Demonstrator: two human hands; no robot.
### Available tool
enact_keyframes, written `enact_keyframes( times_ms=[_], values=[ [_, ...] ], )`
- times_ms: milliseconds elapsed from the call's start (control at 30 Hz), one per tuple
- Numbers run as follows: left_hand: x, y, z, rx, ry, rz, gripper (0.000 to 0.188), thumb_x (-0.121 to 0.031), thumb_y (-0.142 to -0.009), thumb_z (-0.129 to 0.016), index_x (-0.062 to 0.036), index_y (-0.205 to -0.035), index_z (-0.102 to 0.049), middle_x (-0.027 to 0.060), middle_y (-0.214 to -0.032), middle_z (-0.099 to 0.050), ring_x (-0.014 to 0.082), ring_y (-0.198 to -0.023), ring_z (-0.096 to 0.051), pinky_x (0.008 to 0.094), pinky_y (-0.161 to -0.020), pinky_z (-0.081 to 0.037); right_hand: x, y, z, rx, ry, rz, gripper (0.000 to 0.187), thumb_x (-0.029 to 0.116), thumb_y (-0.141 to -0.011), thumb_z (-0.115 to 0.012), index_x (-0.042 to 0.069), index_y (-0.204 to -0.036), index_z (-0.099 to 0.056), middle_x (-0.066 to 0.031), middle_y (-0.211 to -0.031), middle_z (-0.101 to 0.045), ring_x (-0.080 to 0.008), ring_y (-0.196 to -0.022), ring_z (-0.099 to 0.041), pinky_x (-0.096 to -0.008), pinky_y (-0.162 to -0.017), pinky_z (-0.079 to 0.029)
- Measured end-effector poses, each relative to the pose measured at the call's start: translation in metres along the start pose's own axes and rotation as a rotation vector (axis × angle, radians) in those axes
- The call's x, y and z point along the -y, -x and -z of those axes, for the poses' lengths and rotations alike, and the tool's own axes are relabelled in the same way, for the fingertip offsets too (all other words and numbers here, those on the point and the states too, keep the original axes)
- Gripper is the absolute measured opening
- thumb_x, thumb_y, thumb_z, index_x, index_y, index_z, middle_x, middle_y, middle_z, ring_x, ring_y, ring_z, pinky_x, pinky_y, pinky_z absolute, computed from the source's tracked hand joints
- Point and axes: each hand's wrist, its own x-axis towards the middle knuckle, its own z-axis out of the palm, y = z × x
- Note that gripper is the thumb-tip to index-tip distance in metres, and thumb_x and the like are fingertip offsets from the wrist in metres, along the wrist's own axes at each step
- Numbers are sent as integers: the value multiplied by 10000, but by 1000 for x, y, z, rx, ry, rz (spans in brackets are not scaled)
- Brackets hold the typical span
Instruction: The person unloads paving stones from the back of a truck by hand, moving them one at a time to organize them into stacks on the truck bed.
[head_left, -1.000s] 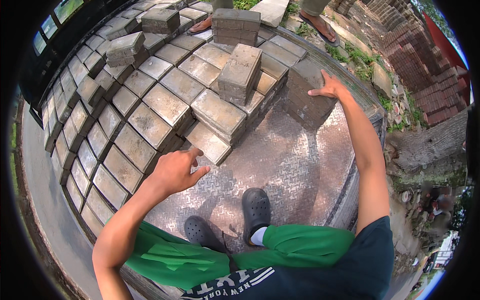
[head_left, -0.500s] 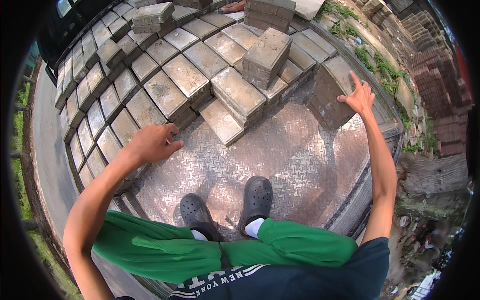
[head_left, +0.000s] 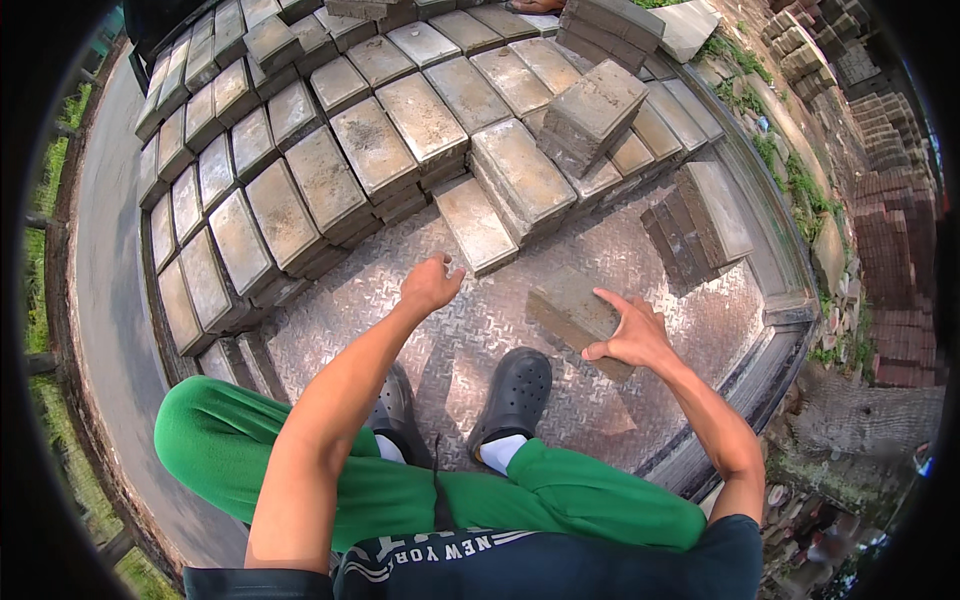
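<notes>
My right hand (head_left: 637,332) grips a grey paving block (head_left: 565,303) across its width and holds it tilted over the metal floor, in front of my right shoe. My left hand (head_left: 432,284) is empty, its fingers loosely bent and the thumb a little apart. It hovers just left of a low paving block (head_left: 476,228) at the front of the laid rows. A small group of paving blocks (head_left: 712,215) leans by the right side wall. Another pair of blocks (head_left: 600,105) sits on top of the rows.
Rows of stacked blocks (head_left: 375,150) fill the far and left parts of the truck bed. I stand on the diamond-plate floor (head_left: 350,300) in grey clogs (head_left: 515,395). A raised metal edge (head_left: 775,250) bounds the right. Outside are reddish block stacks (head_left: 900,270); another person's foot (head_left: 537,6) shows at the far edge.
My right hand has come left and nearer with a block taken from the group by the right wall. My left hand has moved right, away from the left rows. The view has shifted slightly.
</notes>
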Motion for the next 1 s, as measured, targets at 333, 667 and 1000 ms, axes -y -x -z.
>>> enact_keyframes(
  times_ms=[333,667,1000],
  values=[
    [17,-24,-47,-499,1154,686,778,-577,-950,-532,67,-1379,-445,236,-1368,-522,323,-1263,-505,420,-1076,-380,116,-47,-78,-51,36,85,1150,452,-577,-886,226,-1547,-310,-296,-1397,-403,-424,-1341,-344,-534,-1044,-249],
    [-8,-91,-37,115,1294,269,1089,-490,-903,-643,-5,-1568,70,231,-1618,-189,329,-1482,-246,415,-1198,-223,155,-158,-171,-809,34,97,948,332,-773,-805,28,-1493,-269,-298,-1531,-219,-458,-1437,-193,-619,-1140,-160],
    [-8,-100,-85,-220,1204,97,1023,-320,-937,-652,21,-1556,87,251,-1623,-139,336,-1494,-200,370,-1211,-182,141,-140,-207,-489,-1175,-55,894,273,-898,-686,-119,-1518,-173,-327,-1549,-287,-370,-1460,-306,-373,-1187,-266]
  ],
)
